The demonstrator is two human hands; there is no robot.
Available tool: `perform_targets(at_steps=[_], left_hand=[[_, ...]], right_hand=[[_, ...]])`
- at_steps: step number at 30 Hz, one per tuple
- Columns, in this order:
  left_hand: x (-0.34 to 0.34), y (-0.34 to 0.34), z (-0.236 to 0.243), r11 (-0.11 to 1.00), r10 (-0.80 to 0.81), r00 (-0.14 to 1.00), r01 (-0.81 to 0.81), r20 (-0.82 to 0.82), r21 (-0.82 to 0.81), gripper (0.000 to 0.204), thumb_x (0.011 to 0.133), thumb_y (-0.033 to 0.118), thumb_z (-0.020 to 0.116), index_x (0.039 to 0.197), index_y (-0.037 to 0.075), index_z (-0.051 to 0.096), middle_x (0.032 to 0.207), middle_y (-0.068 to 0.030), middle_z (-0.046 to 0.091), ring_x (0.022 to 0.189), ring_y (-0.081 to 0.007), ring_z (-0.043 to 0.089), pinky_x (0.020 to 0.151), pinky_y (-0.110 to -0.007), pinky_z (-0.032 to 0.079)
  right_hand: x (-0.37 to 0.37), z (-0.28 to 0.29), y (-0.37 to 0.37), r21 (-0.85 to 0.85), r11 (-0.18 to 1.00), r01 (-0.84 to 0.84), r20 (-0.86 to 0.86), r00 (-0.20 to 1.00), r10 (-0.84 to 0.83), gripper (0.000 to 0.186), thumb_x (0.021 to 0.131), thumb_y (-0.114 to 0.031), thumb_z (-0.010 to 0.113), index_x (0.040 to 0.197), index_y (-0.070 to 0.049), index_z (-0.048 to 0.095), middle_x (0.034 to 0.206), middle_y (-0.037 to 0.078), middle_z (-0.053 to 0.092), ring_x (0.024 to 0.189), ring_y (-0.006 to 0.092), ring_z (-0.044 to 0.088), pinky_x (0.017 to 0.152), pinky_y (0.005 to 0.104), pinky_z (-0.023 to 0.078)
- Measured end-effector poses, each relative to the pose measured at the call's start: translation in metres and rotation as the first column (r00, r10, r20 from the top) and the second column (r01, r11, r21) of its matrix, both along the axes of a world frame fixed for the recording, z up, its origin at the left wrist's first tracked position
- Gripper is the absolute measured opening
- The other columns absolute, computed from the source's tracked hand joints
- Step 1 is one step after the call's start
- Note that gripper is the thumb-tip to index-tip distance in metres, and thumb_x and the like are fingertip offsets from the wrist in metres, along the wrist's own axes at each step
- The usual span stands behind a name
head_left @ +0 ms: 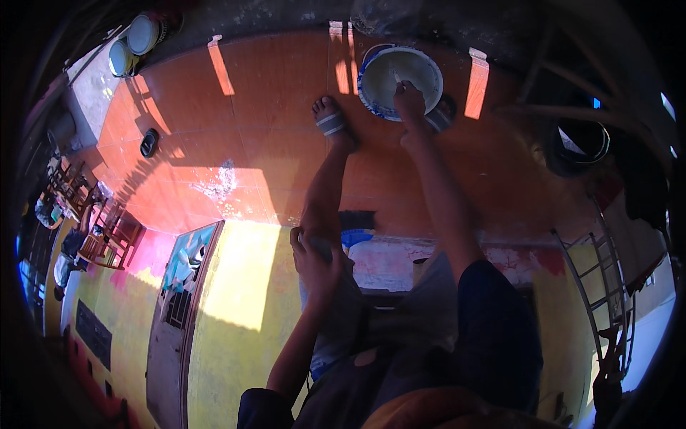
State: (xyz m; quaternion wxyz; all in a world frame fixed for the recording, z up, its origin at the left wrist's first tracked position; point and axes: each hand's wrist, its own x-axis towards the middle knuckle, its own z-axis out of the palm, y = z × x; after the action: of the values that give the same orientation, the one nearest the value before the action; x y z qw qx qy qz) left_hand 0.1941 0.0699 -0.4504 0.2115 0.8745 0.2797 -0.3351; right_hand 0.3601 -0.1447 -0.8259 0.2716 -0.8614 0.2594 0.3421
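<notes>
Inside a round white bucket (366, 102) on the floor, my right hand (409, 101) is closed round a thin, pale stick-like tool (397, 76). The tool's far end points into the bucket, over greyish-white contents; its exact kind is too small to make out. The bucket's rim and outside carry blue and white smears. My left hand (314, 270) lies over my bent left knee, its fingers apart and draped across it. A dark grey patch shows by that hand, and I cannot tell what it is.
My sandalled left foot (329, 121) stands left of the bucket. A loose dark sandal (149, 143) lies farther left on the orange tiled floor (264, 93). Lidded pails (143, 34) stand far left. At the right are a metal ladder (604, 279) and a dark round container (582, 143).
</notes>
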Motion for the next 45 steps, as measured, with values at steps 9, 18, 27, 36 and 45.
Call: perform_targets(at_steps=[9, 18, 27, 36, 45], left_hand=[[-0.009, 0.018, -0.007, 0.999, -0.011, 0.998, 0.013, -0.056, 0.034, 0.069, 0.082, 0.03, 0.07, 0.133, -0.009, 0.042, 0.144, -0.0286, 0.039, 0.127, -0.0514, 0.047, 0.104, -0.055, 0.043], [-0.01, 0.023, -0.006, 0.996, -0.092, 0.996, 0.092, 0.016, 0.004, 0.067, 0.084, 0.031, 0.07, 0.13, -0.01, 0.044, 0.142, -0.0266, 0.04, 0.124, -0.0502, 0.049, 0.102, -0.054, 0.044], [-0.008, 0.021, -0.007, 0.995, -0.092, 0.995, 0.093, -0.048, 0.035, 0.067, 0.083, 0.031, 0.071, 0.129, -0.011, 0.045, 0.141, -0.0262, 0.04, 0.124, -0.05, 0.05, 0.102, -0.054, 0.044], [-0.019, 0.014, -0.008, 0.99, -0.119, 0.99, 0.124, -0.073, 0.061, 0.068, 0.084, 0.032, 0.071, 0.128, -0.012, 0.045, 0.14, -0.029, 0.04, 0.122, -0.0517, 0.05, 0.101, -0.054, 0.045], [-0.02, 0.007, -0.006, 0.992, -0.12, 0.991, 0.122, -0.052, 0.042, 0.065, 0.084, 0.031, 0.069, 0.128, -0.01, 0.045, 0.14, -0.0287, 0.04, 0.123, -0.0509, 0.05, 0.1, -0.054, 0.046]], right_hand=[[-0.052, 0.134, -0.016, 0.272, 0.961, 0.058, 0.493, 0.849, -0.191, 0.034, 0.102, -0.02, 0.053, 0.132, -0.007, 0.061, 0.101, 0.023, 0.071, 0.094, 0.0383, 0.07, 0.08, 0.045, 0.054], [-0.059, 0.106, 0.008, -0.108, 0.987, -0.12, 0.272, 0.951, 0.145, 0.031, 0.098, -0.016, 0.06, 0.122, 0.0, 0.066, 0.109, 0.028, 0.068, 0.113, 0.0485, 0.059, 0.098, 0.0528, 0.045], [-0.065, 0.148, -0.001, 0.128, 0.992, 0.012, 0.718, 0.689, -0.101, 0.041, 0.102, -0.017, 0.052, 0.136, 0.007, 0.05, 0.103, 0.029, 0.066, 0.099, 0.0435, 0.065, 0.083, 0.0445, 0.051], [-0.069, 0.096, 0.002, -0.066, 0.997, 0.045, 0.284, 0.958, -0.024, 0.029, 0.102, -0.025, 0.057, 0.118, -0.001, 0.059, 0.082, 0.02, 0.069, 0.08, 0.0417, 0.069, 0.069, 0.0493, 0.053], [-0.072, 0.102, -0.019, -0.19, 0.967, -0.171, 0.379, 0.895, 0.233, 0.026, 0.1, -0.02, 0.057, 0.113, 0.003, 0.056, 0.09, 0.022, 0.066, 0.085, 0.0407, 0.063, 0.076, 0.0483, 0.046]])
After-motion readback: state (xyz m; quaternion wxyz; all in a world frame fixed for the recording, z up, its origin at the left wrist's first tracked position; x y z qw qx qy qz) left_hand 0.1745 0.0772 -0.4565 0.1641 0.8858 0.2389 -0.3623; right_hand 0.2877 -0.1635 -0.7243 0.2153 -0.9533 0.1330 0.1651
